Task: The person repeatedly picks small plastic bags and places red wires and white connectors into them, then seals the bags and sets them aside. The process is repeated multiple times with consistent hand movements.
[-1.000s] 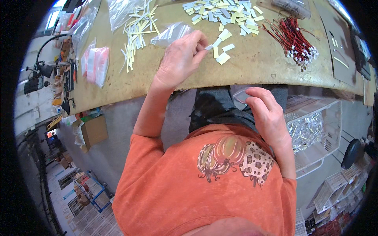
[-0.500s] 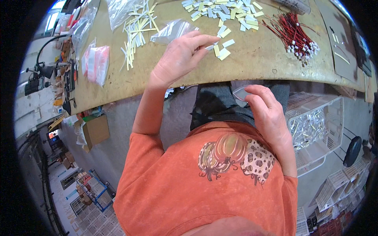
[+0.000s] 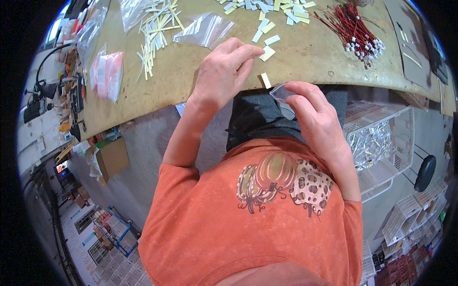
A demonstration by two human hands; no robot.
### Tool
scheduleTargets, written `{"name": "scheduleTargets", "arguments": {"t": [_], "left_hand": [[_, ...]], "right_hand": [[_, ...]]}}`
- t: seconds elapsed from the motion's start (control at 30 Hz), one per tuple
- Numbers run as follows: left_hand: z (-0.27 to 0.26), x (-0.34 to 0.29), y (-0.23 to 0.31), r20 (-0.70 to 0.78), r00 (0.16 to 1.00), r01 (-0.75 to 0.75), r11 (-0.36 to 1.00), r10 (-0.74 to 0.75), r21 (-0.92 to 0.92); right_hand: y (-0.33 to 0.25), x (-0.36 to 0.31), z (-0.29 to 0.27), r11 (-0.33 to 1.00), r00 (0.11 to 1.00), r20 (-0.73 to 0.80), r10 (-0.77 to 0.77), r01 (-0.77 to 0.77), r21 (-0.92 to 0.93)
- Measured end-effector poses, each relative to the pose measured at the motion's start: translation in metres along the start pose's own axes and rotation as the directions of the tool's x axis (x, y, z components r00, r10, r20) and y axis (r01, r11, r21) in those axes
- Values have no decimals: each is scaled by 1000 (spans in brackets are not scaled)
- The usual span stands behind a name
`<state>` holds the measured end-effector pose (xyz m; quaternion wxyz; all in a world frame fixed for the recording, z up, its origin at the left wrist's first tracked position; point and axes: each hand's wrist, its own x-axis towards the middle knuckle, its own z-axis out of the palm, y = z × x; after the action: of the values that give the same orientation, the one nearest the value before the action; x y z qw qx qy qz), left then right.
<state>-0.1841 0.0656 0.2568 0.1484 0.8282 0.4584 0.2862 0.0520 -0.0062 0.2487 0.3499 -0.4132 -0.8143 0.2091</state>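
Note:
My left hand [image 3: 222,71] is over the table near its front edge, fingers curled together. Its index fingertip meets a pale yellow rectangular piece [image 3: 268,53]; whether anything is pinched under the fingers is hidden. Closer to me, another pale yellow piece [image 3: 265,80] is at the table's front edge, apart from both hands. Over my lap, my right hand [image 3: 317,112] grips a small clear plastic bag [image 3: 280,94] between thumb and fingers. The bag's mouth is toward the piece at the edge. Several more white and yellow pieces [image 3: 269,26] lie loose beyond my left hand.
Left of centre on the table [image 3: 191,100] lie an empty clear zip bag [image 3: 205,29] and a heap of thin strips [image 3: 157,33]. Pink-and-clear bags [image 3: 107,74] lie farther left. Red-black wires with white connectors [image 3: 365,45] are piled right. A white crate [image 3: 381,143] stands below.
A yellow piece now shows at the table's front edge. My right hand has lifted the clear bag toward that edge, and my left hand has shifted slightly nearer. The view has tilted a little.

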Motion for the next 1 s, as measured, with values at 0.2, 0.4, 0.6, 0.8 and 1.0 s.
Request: {"name": "scheduleTargets", "arguments": {"t": [0.2, 0.4, 0.6, 0.8, 1.0], "left_hand": [[-4, -4, 6, -85, 954, 242, 906, -287, -347], [-6, -19, 37, 44, 987, 149, 798, -152, -585], [-5, -20, 43, 23, 1000, -7, 943, 16, -332], [-14, -17, 24, 64, 993, -91, 985, 101, -149], [6, -1, 8, -72, 997, -40, 999, 39, -17]], "right_hand": [[1, 0, 2, 1000, 1000, -16, 13, -13, 20], [-4, 9, 2, 998, 999, -12, -39, 40, 54], [-4, 7, 3, 997, 997, -39, -65, 67, 42], [-1, -2, -2, 999, 999, -33, -25, 26, 33], [7, -15, -7, 999, 999, -37, 25, -23, 36]]}}
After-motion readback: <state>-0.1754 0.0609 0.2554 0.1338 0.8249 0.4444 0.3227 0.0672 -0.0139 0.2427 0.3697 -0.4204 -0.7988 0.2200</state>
